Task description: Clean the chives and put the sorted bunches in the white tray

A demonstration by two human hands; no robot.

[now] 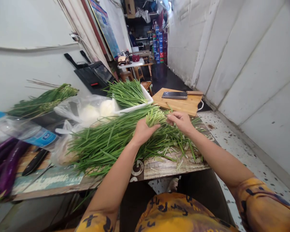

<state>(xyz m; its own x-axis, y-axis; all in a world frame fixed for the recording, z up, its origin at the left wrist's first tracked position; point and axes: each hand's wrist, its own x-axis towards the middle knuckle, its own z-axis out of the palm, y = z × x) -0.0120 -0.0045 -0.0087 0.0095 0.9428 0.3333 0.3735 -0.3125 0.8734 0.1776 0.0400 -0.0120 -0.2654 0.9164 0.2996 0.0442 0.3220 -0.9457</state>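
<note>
My left hand (145, 131) is wrapped round a bunch of garlic chives (157, 116), its pale stem ends pointing right. Close beside those ends, my right hand (181, 122) has thumb and fingers pinched together; whatever is between the fingertips is too small to make out. A large heap of green chives (103, 141) spreads over the table under and left of my left hand. Loose leaves and pale trimmings (176, 154) lie scattered below my right hand.
Behind the heap stands a white tub (148, 96) of chives. A cleaver (175, 95) rests on a wooden cutting board (159, 101). To the left are a plastic bag (74, 108) with white vegetables, a water bottle (36, 133), eggplants (8, 170) and a black-handled knife (35, 161).
</note>
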